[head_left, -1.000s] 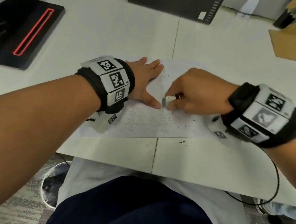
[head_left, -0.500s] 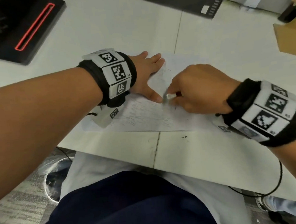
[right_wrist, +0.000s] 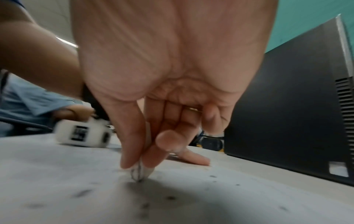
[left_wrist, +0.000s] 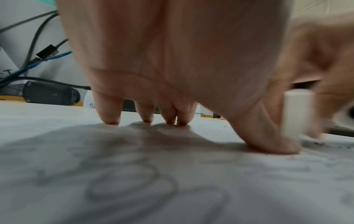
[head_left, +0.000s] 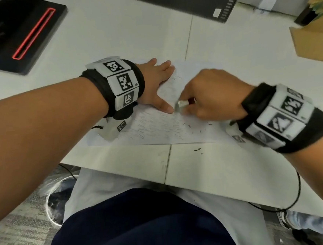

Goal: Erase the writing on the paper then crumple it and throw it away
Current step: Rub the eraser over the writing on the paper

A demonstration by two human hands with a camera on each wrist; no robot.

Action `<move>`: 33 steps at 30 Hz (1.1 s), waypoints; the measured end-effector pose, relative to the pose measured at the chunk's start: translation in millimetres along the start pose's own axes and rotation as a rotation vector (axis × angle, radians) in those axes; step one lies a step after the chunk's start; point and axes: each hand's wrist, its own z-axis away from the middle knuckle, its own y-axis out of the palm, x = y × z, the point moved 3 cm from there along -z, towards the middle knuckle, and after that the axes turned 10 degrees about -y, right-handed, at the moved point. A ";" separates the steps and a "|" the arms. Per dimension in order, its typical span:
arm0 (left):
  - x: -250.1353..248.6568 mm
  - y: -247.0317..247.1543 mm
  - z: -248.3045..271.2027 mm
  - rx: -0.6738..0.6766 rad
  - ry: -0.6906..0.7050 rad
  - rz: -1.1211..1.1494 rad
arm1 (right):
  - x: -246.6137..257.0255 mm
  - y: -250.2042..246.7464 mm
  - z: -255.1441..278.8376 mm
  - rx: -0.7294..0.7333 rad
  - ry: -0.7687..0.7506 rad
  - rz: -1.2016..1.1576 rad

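The left hand [head_left: 155, 84] lies flat, fingers [left_wrist: 110, 112] straight and spread, thumb out. The right hand [head_left: 210, 96] is curled, its fingers [right_wrist: 132, 145] pinching, tips pointing down.

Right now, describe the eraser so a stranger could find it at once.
Start at the white paper near the table's front edge. Two hands meet on it; the eraser is the small white block pinched in the right hand, its tip touching the sheet beside the left thumb.

Eraser [head_left: 182, 104] mostly hidden within right hand [head_left: 210, 96], writing blurred
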 end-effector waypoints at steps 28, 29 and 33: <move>-2.4 -0.7 8.3 0.001 0.000 -0.005 | -0.1 -3.8 -2.8 -0.094 0.093 -0.147; -1.8 -0.1 8.9 0.002 -0.001 -0.006 | 1.6 -1.2 -2.8 -0.076 0.097 -0.143; 1.0 2.0 9.4 0.024 0.002 0.018 | 21.5 7.9 12.8 0.028 0.039 -0.129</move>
